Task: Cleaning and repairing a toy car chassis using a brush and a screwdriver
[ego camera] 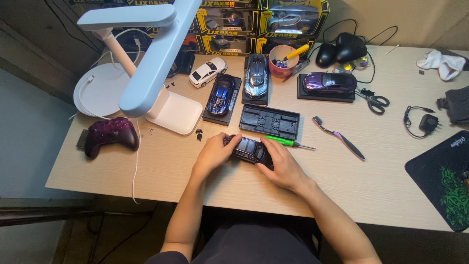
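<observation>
A small dark model car (247,148) rests on the wooden desk (161,166) near its front edge. My left hand (215,154) grips the car's left end, and my right hand (281,166) cups its right end. Just behind the car lies an empty black display base (269,121). A green-handled screwdriver (289,143) lies right beside my right hand's fingers.
Behind stand a blue car (221,94), a silver-blue car (256,76) and a purple car (329,82) on black bases, plus a loose white car (208,71). A white desk lamp (146,63), dark game controller (111,134), scissors (374,101), red cup (283,61) and mouse pad (447,178) surround them.
</observation>
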